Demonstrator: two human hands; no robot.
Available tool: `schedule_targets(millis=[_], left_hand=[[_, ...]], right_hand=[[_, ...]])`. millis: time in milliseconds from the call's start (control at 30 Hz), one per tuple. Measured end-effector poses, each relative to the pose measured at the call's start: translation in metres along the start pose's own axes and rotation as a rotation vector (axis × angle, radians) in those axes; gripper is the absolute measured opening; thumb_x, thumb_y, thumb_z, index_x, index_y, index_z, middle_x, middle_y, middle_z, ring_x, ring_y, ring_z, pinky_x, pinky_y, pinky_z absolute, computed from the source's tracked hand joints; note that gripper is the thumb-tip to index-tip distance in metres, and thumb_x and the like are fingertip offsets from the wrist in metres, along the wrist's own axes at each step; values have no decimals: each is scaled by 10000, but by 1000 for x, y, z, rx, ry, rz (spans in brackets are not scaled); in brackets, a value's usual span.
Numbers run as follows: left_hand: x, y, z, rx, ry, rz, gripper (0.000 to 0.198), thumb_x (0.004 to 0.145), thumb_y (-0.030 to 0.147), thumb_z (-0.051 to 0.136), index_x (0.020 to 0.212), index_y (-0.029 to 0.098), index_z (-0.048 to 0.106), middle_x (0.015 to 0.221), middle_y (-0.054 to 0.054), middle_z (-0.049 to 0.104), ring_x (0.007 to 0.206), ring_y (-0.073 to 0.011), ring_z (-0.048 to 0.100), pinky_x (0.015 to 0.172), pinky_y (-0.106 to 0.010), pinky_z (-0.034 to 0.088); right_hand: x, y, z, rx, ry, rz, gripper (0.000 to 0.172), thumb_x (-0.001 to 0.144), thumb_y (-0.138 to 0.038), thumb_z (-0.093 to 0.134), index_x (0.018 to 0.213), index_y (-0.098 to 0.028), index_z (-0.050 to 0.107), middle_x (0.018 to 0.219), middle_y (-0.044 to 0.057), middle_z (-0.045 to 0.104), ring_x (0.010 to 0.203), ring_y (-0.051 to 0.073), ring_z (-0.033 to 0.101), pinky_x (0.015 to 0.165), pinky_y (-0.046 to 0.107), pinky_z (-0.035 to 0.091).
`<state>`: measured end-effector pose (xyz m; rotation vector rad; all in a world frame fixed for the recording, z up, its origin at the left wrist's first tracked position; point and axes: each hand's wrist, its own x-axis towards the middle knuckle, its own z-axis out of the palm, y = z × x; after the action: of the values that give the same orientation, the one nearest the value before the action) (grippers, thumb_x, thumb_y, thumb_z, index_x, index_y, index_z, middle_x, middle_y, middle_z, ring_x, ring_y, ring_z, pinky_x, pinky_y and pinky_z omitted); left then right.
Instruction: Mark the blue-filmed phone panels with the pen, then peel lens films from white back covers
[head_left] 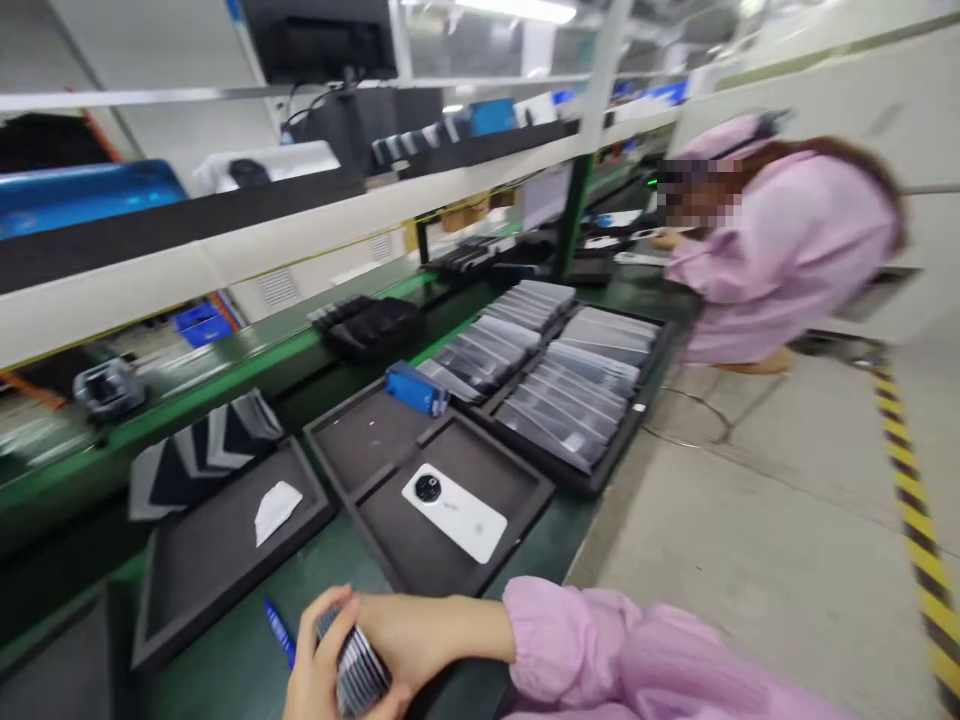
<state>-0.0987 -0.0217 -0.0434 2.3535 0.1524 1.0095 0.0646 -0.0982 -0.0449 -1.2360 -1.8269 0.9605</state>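
My left hand [319, 655] wraps its fingers round a small stack of thin dark and silver pieces [360, 672] at the bottom, left of centre. Against the same stack, my right hand [405, 632] comes in from the right, out of a pink sleeve; its fingers are mostly hidden behind the stack. A blue pen [279, 632] lies on the green table just left of my hands. Beyond them a white phone [455, 512], its round black camera upward, lies in a black divided tray [360, 495].
A black tray [600, 480] of clear-wrapped sheets stands beyond the phone's tray. Another tray [232, 570] at left holds a white scrap [276, 512] and dark sleeves. A blue box [417, 388] rests on the tray edge. A person in pink [787, 240] bends over the far bench.
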Motion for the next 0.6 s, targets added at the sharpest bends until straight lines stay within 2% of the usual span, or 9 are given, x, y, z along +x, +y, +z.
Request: schedule_targets(millis=[67, 133, 233, 300, 400, 467, 533, 600], left_hand=[[1, -2, -3, 79, -1, 111, 534, 885, 388, 790, 1359, 241, 594, 1251, -153, 665, 1121, -313, 738, 873, -432, 670], [2, 0, -5, 115, 30, 145, 512, 894, 339, 766, 1360, 223, 588, 1212, -151, 682, 1082, -288, 746, 844, -391, 667], [-4, 8, -2, 2, 182, 101, 474, 902, 406, 778, 1315, 250, 605, 1242, -141, 671, 1116, -281, 724, 885, -390, 645], [-10, 13, 7, -160, 293, 88, 591, 872, 503, 812, 1363, 303, 552, 1319, -138, 645, 1151, -301, 712, 922, -444, 633], [-15, 19, 20, -339, 395, -23, 976, 739, 685, 863, 1516, 377, 360, 1505, -175, 541, 1291, -382, 654, 1015, -583, 586], [-17, 22, 23, -385, 423, -214, 1060, 701, 733, 863, 1535, 381, 310, 1554, -181, 490, 1353, -394, 615, 1100, -614, 525], [-17, 25, 19, -387, 424, -449, 896, 767, 670, 852, 1472, 355, 396, 1521, -156, 522, 1337, -360, 632, 1158, -567, 488], [-16, 29, 13, -357, 386, -646, 669, 838, 602, 815, 1362, 311, 516, 1445, -129, 592, 1293, -315, 661, 1159, -483, 496]], right_hand=[[5, 12, 9, 7, 23, -67, 491, 658, -247, 952, 1037, -140, 659, 1118, 77, 708, 1142, 278, 667, 1021, 329, 528], [6, 19, 19, -8, 99, -48, 637, 627, -251, 953, 1162, -126, 632, 1223, 119, 685, 1179, 298, 657, 1035, 356, 527], [-2, 15, 25, -139, 163, 49, 948, 508, -306, 1005, 1324, -110, 565, 1276, 166, 672, 1138, 332, 677, 1025, 409, 538], [-14, 2, 16, -263, 154, 99, 1044, 440, -354, 1022, 1347, -122, 560, 1237, 156, 694, 1100, 352, 689, 1021, 445, 540], [-41, -26, -16, -452, 164, 243, 958, 480, -410, 998, 1311, -167, 588, 1206, 113, 714, 1087, 344, 692, 1009, 445, 539], [-58, -42, -39, -570, 223, 499, 847, 547, -414, 968, 1278, -187, 604, 1212, 89, 714, 1106, 323, 689, 992, 404, 542], [-69, -49, -57, -655, 282, 758, 700, 645, -359, 911, 1249, -164, 616, 1206, 113, 715, 1102, 324, 696, 943, 390, 556], [-71, -49, -65, -707, 326, 931, 594, 710, -272, 852, 1233, -107, 622, 1189, 184, 714, 1082, 357, 707, 889, 416, 569]])
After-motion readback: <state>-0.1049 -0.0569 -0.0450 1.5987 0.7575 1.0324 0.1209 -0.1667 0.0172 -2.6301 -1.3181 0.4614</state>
